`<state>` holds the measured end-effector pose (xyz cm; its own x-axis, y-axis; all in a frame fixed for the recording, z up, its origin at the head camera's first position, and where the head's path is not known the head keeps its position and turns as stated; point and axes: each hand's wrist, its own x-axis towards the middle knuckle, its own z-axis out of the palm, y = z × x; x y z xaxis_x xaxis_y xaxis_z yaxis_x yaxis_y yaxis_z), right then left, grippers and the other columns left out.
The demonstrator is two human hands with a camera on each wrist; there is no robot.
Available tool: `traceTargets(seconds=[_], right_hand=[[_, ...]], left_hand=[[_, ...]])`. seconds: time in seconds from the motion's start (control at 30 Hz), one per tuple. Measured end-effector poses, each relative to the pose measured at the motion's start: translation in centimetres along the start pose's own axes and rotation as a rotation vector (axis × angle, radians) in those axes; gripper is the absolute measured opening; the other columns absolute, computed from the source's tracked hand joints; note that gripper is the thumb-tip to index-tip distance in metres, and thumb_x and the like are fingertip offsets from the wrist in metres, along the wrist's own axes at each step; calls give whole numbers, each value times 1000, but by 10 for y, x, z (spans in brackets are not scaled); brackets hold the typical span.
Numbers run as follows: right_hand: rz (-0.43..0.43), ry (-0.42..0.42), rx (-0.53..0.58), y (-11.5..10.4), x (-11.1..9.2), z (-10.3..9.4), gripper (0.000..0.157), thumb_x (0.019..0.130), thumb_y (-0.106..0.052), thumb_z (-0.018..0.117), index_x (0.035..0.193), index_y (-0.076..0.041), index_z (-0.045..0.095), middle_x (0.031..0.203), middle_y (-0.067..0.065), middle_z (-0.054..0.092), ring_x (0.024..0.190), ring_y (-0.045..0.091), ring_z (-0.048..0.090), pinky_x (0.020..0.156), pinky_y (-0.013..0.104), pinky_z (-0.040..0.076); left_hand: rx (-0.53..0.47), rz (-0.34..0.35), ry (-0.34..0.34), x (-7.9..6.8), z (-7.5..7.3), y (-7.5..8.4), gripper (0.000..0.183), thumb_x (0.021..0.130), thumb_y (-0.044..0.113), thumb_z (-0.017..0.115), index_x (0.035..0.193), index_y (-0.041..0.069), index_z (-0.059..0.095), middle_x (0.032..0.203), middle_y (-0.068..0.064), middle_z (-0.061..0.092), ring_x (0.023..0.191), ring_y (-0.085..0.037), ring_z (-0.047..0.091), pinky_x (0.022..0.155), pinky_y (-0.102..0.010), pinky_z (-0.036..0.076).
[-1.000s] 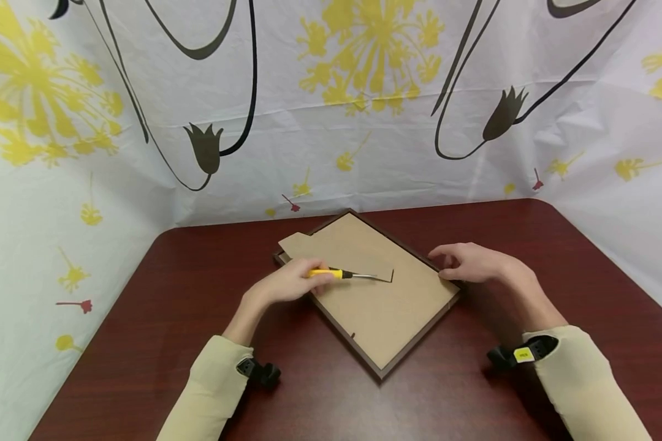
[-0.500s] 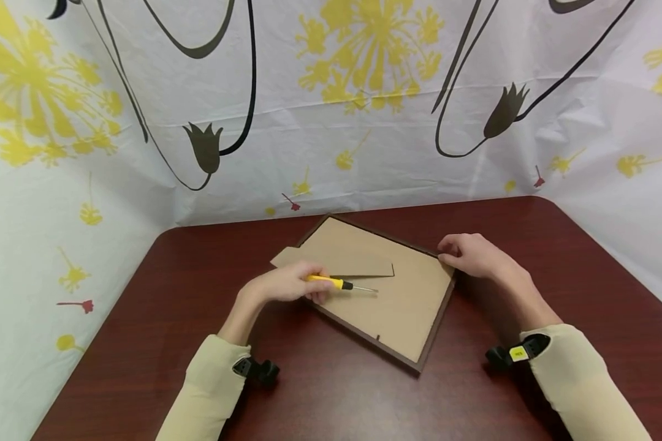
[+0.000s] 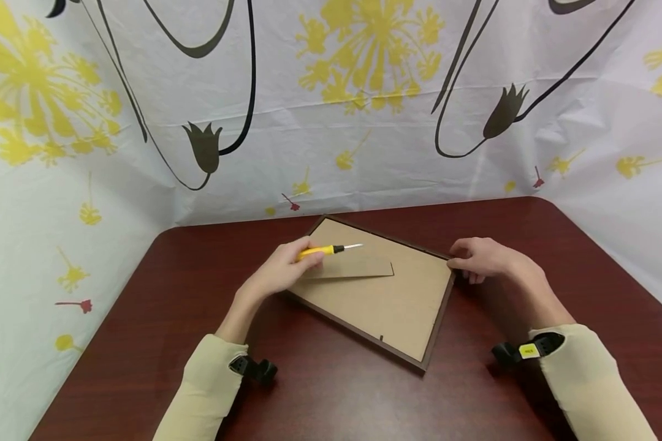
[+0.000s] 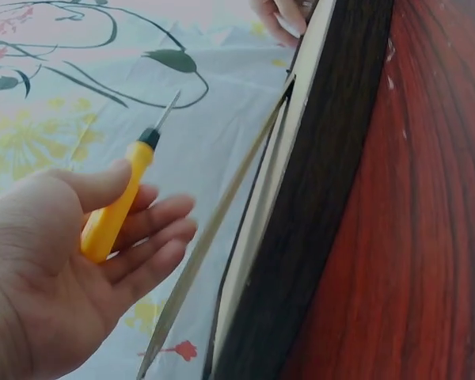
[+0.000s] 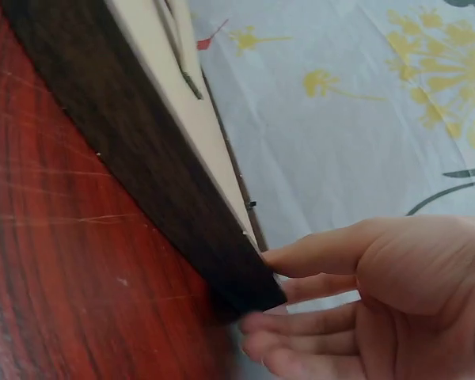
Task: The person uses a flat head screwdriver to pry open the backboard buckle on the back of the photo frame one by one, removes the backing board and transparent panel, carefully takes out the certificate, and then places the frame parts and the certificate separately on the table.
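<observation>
A picture frame point(image 3: 358, 334) lies back side up on the table, its tan backing board point(image 3: 399, 300) showing. The stand flap point(image 3: 358, 267) on that board is raised at a slant in the left wrist view, with one end at the board. My left hand point(image 3: 278, 267) pinches a yellow-handled screwdriver point(image 3: 321, 252) between thumb and index finger, above the flap's left part. Its metal shaft points right, apart from the board; the other fingers are loosely bent. At the frame's right corner, my right hand point(image 3: 488, 257) grips the edge, thumb on top and fingers around the side.
The dark red table point(image 3: 309, 392) has rounded far corners. A white patterned curtain point(image 3: 336, 141) hangs right behind it and along both sides. Each wrist wears a black strap with a small camera point(image 3: 265, 372).
The frame has turned counterclockwise on the table, with my right hand at its corner. My left hand has lifted the screwdriver from the flap's edge, up and back.
</observation>
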<state>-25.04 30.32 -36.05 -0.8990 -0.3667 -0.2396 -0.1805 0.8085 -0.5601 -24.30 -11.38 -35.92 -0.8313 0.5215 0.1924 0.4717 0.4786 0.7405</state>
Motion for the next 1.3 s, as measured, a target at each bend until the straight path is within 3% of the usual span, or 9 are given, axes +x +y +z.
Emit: traceTargets(seconds=[0.1,0.2,0.43,0.73,0.83,0.97,1.13,1.3], right_hand=[[-1,-57,101,-1,0,0,52,102,-17,59,135,18,41,79,11,68,65,25,69,62,38,59],[-1,-68,158,-3,1,3,53,102,-14,57,138,20,39,79,12,69,66,26,70,62,39,60],[-4,-44,153,0,4,5,53,102,-13,57,139,20,38,78,12,69,66,27,70,63,40,60],[-11,-109,241,0,4,5,60,102,-11,57,144,20,28,78,12,68,66,29,69,63,42,59],[-27,-70,228,0,5,7,57,103,-11,56,143,20,31,78,12,68,66,28,69,63,41,59],[-50,47,158,0,9,12,50,103,-13,56,141,16,40,80,11,67,65,25,68,62,39,58],[-57,217,66,1,17,20,41,103,-12,58,135,11,50,83,10,66,60,20,64,59,37,55],[-36,324,12,0,22,27,38,102,-14,58,134,8,53,80,8,68,58,17,63,60,36,53]], left_hand=[[47,-32,69,-1,-2,-5,17,103,23,61,104,6,63,89,-6,64,77,-18,52,72,-33,43],[87,-65,89,-1,-2,-12,17,103,23,61,103,6,62,86,-5,57,73,-17,45,69,-32,39],[101,-67,81,1,-2,-21,15,103,20,62,104,5,62,85,-4,56,70,-17,42,67,-32,38],[115,-78,64,1,-1,-23,17,103,21,61,104,4,62,83,-3,54,71,-17,43,68,-32,38],[132,-74,50,1,-1,-23,18,103,22,62,101,4,63,79,-2,51,68,-16,42,66,-32,38],[166,-84,7,1,-3,-22,19,102,23,63,96,5,65,75,0,47,67,-15,41,65,-31,37],[189,-96,-79,-1,-7,-18,21,102,23,62,93,4,62,75,-1,46,69,-15,41,66,-30,37],[162,-117,-167,-2,-8,-15,22,102,26,62,91,7,61,72,1,43,66,-14,38,64,-29,34]])
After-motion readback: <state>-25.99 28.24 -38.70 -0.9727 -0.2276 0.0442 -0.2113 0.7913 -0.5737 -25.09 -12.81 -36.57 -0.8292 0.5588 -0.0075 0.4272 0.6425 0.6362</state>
